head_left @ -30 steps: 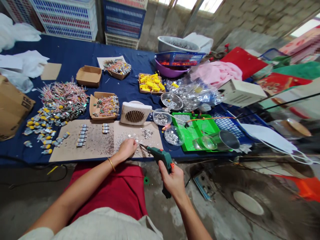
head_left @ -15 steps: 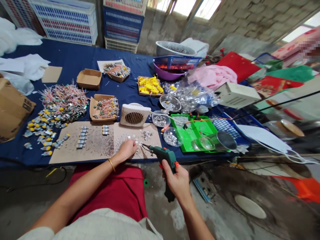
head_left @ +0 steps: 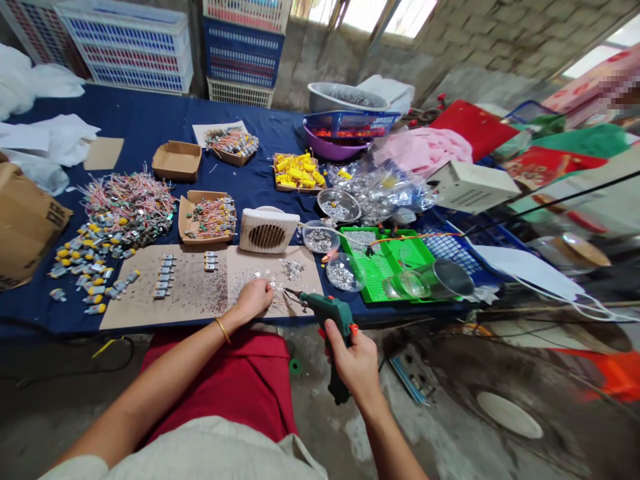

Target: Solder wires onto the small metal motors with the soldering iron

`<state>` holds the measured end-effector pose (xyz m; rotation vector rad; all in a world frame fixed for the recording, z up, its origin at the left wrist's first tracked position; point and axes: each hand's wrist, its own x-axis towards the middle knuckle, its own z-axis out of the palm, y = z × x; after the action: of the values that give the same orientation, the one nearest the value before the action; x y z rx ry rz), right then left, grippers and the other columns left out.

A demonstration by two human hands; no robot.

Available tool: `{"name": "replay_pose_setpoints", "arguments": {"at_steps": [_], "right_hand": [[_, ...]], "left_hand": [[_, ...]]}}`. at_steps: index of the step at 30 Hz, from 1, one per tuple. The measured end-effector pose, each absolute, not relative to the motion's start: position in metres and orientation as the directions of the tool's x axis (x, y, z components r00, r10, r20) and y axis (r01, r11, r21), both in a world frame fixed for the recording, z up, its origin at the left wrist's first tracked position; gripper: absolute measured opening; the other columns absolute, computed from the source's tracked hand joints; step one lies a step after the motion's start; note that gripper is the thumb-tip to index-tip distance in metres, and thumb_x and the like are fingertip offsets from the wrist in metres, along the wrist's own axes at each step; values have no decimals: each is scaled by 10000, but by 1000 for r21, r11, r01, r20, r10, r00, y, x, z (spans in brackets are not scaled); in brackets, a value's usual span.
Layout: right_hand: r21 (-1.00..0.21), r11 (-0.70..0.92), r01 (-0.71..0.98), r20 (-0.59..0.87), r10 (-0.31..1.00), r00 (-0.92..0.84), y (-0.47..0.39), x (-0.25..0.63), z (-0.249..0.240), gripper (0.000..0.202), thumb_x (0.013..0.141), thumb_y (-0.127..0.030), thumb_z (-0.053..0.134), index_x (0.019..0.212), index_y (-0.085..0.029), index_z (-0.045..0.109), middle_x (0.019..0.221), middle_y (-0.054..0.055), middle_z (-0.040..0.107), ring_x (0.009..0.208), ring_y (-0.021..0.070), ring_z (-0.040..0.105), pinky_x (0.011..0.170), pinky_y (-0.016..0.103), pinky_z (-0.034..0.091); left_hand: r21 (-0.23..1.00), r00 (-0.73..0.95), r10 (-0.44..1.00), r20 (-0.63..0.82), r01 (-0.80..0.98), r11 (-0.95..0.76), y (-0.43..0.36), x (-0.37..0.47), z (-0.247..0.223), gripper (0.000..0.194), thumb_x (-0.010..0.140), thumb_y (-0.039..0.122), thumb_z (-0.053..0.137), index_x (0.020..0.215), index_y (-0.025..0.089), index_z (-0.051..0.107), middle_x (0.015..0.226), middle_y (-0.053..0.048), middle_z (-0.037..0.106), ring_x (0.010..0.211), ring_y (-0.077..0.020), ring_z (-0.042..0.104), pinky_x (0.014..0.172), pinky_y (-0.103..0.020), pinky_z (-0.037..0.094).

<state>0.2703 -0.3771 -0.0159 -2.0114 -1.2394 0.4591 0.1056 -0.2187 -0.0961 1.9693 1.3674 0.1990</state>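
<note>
My right hand [head_left: 354, 360] is wrapped round the handle of a green soldering gun [head_left: 333, 312], whose thin tip points left over the cardboard sheet [head_left: 200, 303]. Just left of that tip, my left hand [head_left: 254, 298] is closed in a pinch above the sheet; what its fingers hold is too small to tell. Small metal bits [head_left: 293, 269] lie scattered behind both hands. Small motors [head_left: 164, 277] stand in a row on the sheet's left part, with a few more [head_left: 211, 261] beside them.
A white vent-like unit [head_left: 269, 230] sits behind my left hand. Clear bowls of metal parts [head_left: 345, 273] and a green tray [head_left: 373, 280] are on the right. Farther left are a heap of wired motors [head_left: 127, 200] and a box of wired parts [head_left: 206, 217].
</note>
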Motion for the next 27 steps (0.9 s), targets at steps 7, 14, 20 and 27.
{"name": "replay_pose_setpoints", "arguments": {"at_steps": [7, 14, 20, 27], "right_hand": [[-752, -281, 596, 62, 870, 489, -377, 269, -17, 514, 833, -618, 529, 607, -168, 628, 457, 26, 573, 428, 148, 523, 411, 238, 398], [-904, -363, 225, -132, 738, 662, -390, 269, -16, 524, 769, -648, 599, 631, -144, 645, 469, 62, 621, 385, 180, 569, 365, 262, 435], [-935, -27, -355, -257, 741, 620, -336, 200, -38, 627, 807, -674, 523, 1044, -111, 666, 907, 125, 741, 816, 260, 720, 680, 359, 592], [-837, -67, -543, -347, 832, 432, -308, 156, -59, 556, 795, -653, 577, 960, -138, 702, 900, 92, 750, 827, 247, 723, 778, 363, 588]], "left_hand": [[641, 408, 872, -270, 752, -154, -218, 108, -93, 191, 819, 218, 509, 792, 152, 685, 834, -103, 715, 838, -203, 639, 794, -280, 445], [880, 397, 881, -257, 474, 43, -236, 75, -93, 174, 824, 296, 527, 783, 150, 613, 613, -6, 616, 555, -125, 574, 565, -228, 444], [903, 305, 851, -428, 97, 419, -257, 28, -86, 292, 779, 363, 622, 948, 152, 513, 642, 33, 571, 544, -98, 580, 516, -209, 485], [904, 375, 839, -394, -9, 428, -265, 6, -82, 308, 783, 361, 626, 969, 162, 481, 755, 6, 613, 587, -72, 562, 554, -196, 478]]}}
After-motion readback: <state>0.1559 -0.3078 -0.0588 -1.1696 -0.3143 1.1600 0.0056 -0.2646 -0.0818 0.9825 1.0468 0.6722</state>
